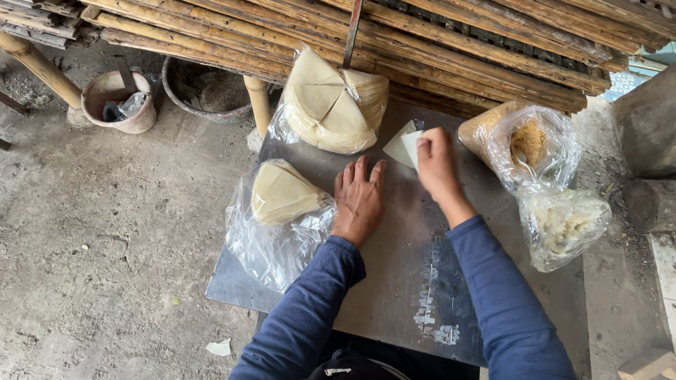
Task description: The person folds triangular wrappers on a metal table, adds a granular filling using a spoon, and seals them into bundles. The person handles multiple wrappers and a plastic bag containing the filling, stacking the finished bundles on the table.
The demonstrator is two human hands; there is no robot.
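Seemingly, a single pale sheet [402,145] is being lifted or folded on a metal plate [394,295], and it is best handled gently by one corner so that it stays whole. The right hand [435,163] is curled, fingers pressed together, pinching the sheet's right edge; the sheet lies at about ten o'clock from that hand, touching it. The left hand [358,199] rests flat on the plate, fingers spread, holding nothing. At nine o'clock from it a bagged stack [281,193] lies just beside; another bag [332,102] sits at twelve.
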